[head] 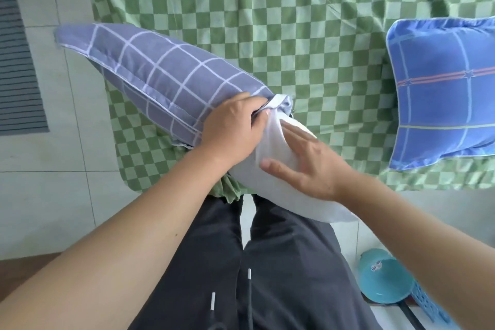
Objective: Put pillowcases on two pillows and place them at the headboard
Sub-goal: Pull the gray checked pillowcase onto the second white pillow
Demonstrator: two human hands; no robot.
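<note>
Two hands on one pillow (278, 177) — left hand (230, 131) fingers pinching grey pillowcase (160, 80) hem, right hand (308, 166) fingers spread flat.

Two pillows (284, 169) (442, 94), two hands (230, 134) (308, 163).

— What covers the bed?
— A green checkered sheet (294, 21), wrinkled, hanging over the mattress edge.
— And on the floor?
— Pale floor tiles (40, 195), a grey striped mat (16, 75) far left, a teal bowl (383, 276) touching a blue plastic basket (428, 305) lower right.
</note>
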